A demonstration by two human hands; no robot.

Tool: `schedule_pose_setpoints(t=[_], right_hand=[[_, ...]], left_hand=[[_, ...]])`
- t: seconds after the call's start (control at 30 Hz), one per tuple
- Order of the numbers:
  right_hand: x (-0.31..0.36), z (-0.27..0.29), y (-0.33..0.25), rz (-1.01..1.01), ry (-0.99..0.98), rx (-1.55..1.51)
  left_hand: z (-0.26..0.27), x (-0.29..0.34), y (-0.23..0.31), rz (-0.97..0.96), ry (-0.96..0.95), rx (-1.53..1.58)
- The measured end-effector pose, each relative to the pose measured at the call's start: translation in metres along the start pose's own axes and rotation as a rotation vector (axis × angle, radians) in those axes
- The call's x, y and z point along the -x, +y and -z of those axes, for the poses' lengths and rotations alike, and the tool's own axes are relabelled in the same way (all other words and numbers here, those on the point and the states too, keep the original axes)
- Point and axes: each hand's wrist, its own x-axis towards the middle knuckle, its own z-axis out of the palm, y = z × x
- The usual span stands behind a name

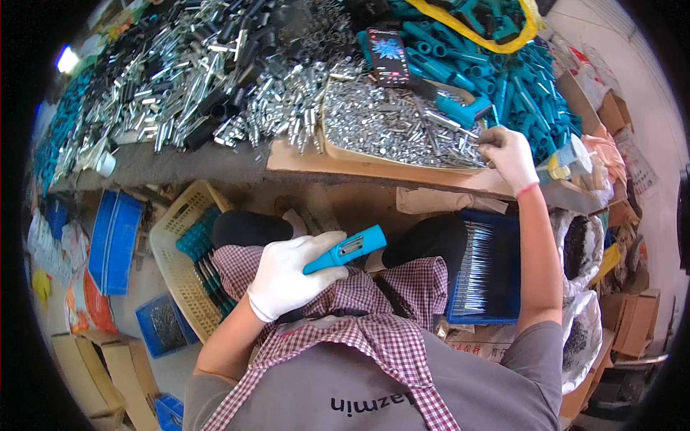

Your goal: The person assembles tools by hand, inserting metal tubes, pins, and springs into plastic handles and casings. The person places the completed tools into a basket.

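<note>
Maroon-and-white checked cloth apron (388, 334) nearest; teal, slotted, tubular handle (369, 241) slants above it

Near the frame's centre, the handle's long axis runs from lower left to upper right, its free end pointing right and slightly up, its slot facing the camera. The white-gloved left hand (296, 274) is clamped around the lower-left end. At upper right, the white-gloved right hand (512, 159) has thumb and fingertips drawn close, beside a heap of small silvery metal parts (381, 118); whether they pinch one cannot be told.
</note>
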Motion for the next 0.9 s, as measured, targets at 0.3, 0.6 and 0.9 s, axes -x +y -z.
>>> schedule_pose_setpoints(t=[0.3, 0.6, 0.9], right_hand=[[0.085, -0.074, -0.131, 0.749, -0.346, -0.245], [0.090, -0.104, -0.138, 0.995, -0.367, -0.032], [0.078, -0.101, -0.145, 0.679, -0.593, 0.059]], left_hand=[[0.003, -0.003, 0.004, -0.049, -0.038, -0.130], [0.003, -0.001, 0.003, -0.023, -0.048, -0.103], [-0.003, 0.000, 0.001, -0.053, -0.106, -0.180]])
